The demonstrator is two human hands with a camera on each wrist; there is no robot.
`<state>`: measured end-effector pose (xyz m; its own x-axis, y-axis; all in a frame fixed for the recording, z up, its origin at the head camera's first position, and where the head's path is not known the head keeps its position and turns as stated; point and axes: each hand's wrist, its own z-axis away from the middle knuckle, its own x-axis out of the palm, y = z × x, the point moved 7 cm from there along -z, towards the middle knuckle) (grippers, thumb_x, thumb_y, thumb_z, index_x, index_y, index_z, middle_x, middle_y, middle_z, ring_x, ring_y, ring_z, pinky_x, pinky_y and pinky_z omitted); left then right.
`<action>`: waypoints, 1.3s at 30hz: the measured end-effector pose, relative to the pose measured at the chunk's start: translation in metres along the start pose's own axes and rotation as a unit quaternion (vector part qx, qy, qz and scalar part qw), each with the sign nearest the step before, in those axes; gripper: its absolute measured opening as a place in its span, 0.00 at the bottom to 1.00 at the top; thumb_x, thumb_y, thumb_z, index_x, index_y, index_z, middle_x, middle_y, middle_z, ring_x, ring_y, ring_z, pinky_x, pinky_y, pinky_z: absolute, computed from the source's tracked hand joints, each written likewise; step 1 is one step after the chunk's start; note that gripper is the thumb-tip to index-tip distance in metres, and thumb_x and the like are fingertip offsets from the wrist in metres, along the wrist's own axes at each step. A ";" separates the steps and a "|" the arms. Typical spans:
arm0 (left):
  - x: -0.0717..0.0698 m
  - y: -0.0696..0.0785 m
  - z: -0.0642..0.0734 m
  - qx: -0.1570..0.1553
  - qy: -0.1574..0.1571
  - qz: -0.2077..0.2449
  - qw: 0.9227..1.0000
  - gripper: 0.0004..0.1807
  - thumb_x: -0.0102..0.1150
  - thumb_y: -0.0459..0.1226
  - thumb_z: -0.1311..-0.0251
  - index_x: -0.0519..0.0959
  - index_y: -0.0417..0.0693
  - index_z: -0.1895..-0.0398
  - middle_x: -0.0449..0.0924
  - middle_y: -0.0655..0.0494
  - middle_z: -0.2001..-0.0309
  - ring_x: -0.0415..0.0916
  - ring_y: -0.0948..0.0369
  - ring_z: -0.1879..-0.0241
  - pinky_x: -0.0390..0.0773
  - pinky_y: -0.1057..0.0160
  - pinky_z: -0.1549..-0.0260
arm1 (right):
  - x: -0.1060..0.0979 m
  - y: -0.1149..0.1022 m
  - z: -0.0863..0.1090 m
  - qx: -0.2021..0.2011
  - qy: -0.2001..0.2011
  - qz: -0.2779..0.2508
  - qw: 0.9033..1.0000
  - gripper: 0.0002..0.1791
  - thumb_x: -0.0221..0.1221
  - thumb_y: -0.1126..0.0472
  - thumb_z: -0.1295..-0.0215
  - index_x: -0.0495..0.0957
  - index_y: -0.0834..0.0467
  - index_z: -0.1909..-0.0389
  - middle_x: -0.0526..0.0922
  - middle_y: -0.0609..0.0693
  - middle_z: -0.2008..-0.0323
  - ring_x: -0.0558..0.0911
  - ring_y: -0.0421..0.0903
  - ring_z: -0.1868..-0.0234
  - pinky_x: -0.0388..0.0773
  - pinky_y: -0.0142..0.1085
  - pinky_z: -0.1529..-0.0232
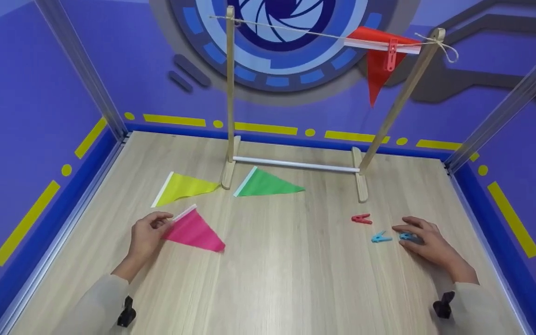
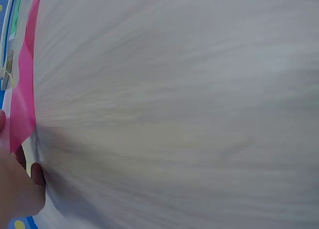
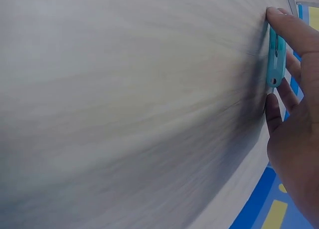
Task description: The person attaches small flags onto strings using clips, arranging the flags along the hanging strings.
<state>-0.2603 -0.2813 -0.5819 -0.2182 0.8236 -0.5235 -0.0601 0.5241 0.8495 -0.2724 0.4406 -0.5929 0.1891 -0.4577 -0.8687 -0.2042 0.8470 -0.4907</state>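
Head view is showing the left hand [image 1: 144,232] pinching a pink flag [image 1: 196,232] along its white strip [image 1: 185,212], while the flag's other end is reaching rightward from those fingers over the table [image 1: 268,288]. Left wrist view is showing another fingertip bending clear of the cloth. Just beyond these fingers a yellow flag [image 1: 182,190] is lying flat, and farther out to their right a green flag [image 1: 265,183] is lying too.

The right hand [image 1: 428,239] is curving its fingers around a light-blue clip [image 1: 406,236], holding them apart; right wrist view is showing a gap between one fingertip and the clip's end, and whether another fingertip is touching it, I cannot tell. A second blue clip [image 1: 381,237] is lying just left of these fingers, with a red clip [image 1: 362,218] lying farther left and beyond.

Well beyond both hands' fingers a wooden stand [image 1: 231,93] is standing upright, carrying a string [image 1: 291,29] between its posts. Above and beyond the right fingers, a red flag [image 1: 376,79] is hanging on the string, a pinkish-red clip [image 1: 391,56] gripping it near the right post.
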 end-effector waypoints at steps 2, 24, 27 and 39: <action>0.002 0.000 0.000 0.015 -0.006 -0.027 1.000 0.11 0.60 0.32 0.39 0.81 0.44 0.54 0.79 0.50 0.64 0.72 0.59 0.66 0.72 0.75 0.71 | 0.000 0.000 0.000 -0.002 -0.001 -0.001 1.000 0.21 0.59 0.49 0.35 0.75 0.44 0.41 0.60 0.56 0.32 0.52 0.63 0.33 0.50 0.71 0.43; 0.002 0.000 -0.007 -0.022 0.009 0.026 0.999 0.14 0.60 0.41 0.38 0.82 0.50 0.51 0.82 0.54 0.52 0.75 0.61 0.51 0.74 0.76 0.59 | 0.002 0.004 0.002 -0.010 0.015 -0.038 0.999 0.18 0.60 0.52 0.36 0.78 0.46 0.46 0.61 0.56 0.33 0.52 0.63 0.33 0.51 0.69 0.42; 0.006 -0.001 -0.007 -0.042 -0.013 0.051 0.998 0.16 0.56 0.43 0.35 0.80 0.48 0.47 0.79 0.51 0.47 0.72 0.60 0.44 0.73 0.69 0.49 | 0.001 0.004 0.002 -0.001 0.013 -0.041 0.999 0.17 0.60 0.51 0.36 0.78 0.46 0.46 0.61 0.56 0.33 0.52 0.63 0.33 0.50 0.69 0.42; 0.023 0.001 -0.010 -0.060 -0.077 0.122 0.988 0.24 0.42 0.49 0.29 0.70 0.47 0.36 0.74 0.50 0.44 0.69 0.62 0.56 0.73 0.73 0.62 | -0.003 0.003 0.003 -0.014 0.018 -0.054 0.998 0.16 0.60 0.52 0.36 0.79 0.48 0.48 0.62 0.57 0.33 0.53 0.63 0.33 0.51 0.69 0.42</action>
<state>-0.2748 -0.2639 -0.5925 -0.0903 0.9503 -0.2980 -0.1420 0.2839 0.9483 -0.2705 0.4457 -0.5916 0.1773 -0.5554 -0.8125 -0.2119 0.7847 -0.5826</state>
